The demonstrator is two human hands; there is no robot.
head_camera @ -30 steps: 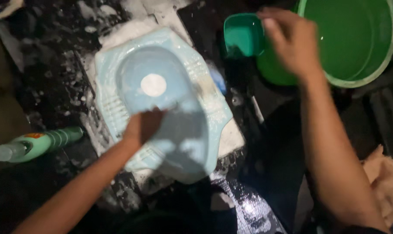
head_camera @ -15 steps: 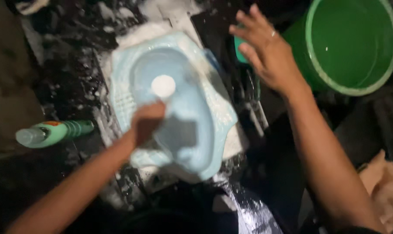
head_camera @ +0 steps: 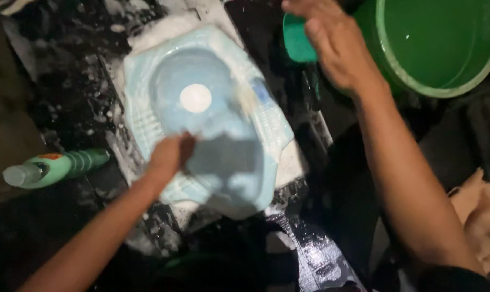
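Scrubbing soapy squat pan (head_camera: 212,116) on wet floor: left hand (head_camera: 168,154) curled inside bowl, grip contents unclear. Right hand (head_camera: 334,46) open over scoop (head_camera: 298,39) beside bucket (head_camera: 445,48). Next, probably: grasping scoop, rinsing.

Pale blue squat toilet pan (head_camera: 223,162) set in floor, soapy; teal scoop (head_camera: 297,39) beside it

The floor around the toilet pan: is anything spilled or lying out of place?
Yes. White foam is spread over the dark floor beside the pan, and a green bottle lies on its side at the left instead of standing.
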